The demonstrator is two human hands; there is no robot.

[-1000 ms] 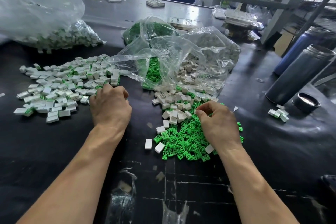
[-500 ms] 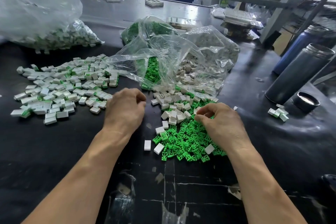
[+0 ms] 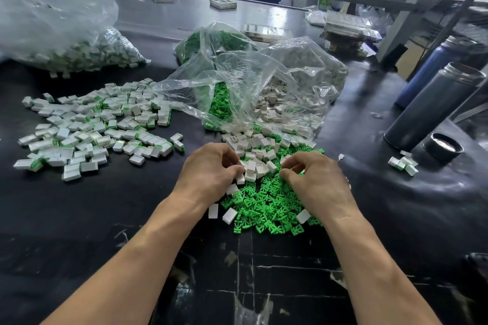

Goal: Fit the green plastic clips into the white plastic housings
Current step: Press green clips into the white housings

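Loose green clips (image 3: 266,206) lie in a heap on the black table in front of me, with white housings (image 3: 253,142) heaped just behind them. My left hand (image 3: 208,174) sits at the left edge of the housings, its curled fingertips pinching a white housing (image 3: 240,169). My right hand (image 3: 314,182) rests on the green heap, thumb and forefinger pinched together on a green clip. To the left spreads a wide pile of white housings with green clips fitted (image 3: 92,126).
An open clear bag (image 3: 250,82) behind the heaps spills clips and housings. A second bag of fitted parts (image 3: 66,34) lies at the back left. At right stand a grey bottle (image 3: 433,105), a blue bottle (image 3: 433,66), a black cap (image 3: 443,146) and a few fitted pieces (image 3: 402,163).
My left hand has moved right from the fitted pile to the white housings and closed on one. My right hand has stayed on the green heap, pinching.
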